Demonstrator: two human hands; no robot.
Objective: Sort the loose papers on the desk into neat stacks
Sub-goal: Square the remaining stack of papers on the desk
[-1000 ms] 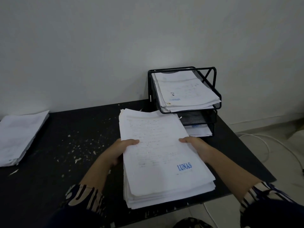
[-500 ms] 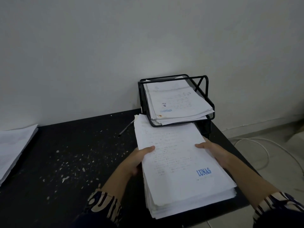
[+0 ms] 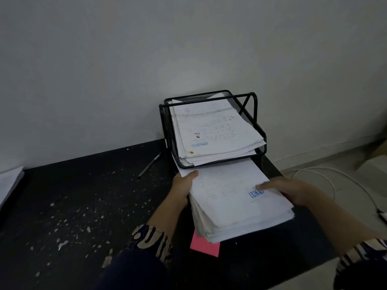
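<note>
White sheets form a thick paper stack (image 3: 236, 201), its far end under the upper tier of a black mesh letter tray (image 3: 259, 143) on the dark worktop (image 3: 83, 206), likely bound for the lower tier. Left hand (image 3: 183, 189) clasps its left edge, thumb on top; right hand (image 3: 293, 191) grips the right side, steadying it level.

Paper stack's (image 3: 234, 197) far end under tray (image 3: 211, 163)

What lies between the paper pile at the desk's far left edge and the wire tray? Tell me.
In the head view, between the paper pile and the wire tray there is dark desk flecked with pale specks, plus a pen beside the tray.
</note>
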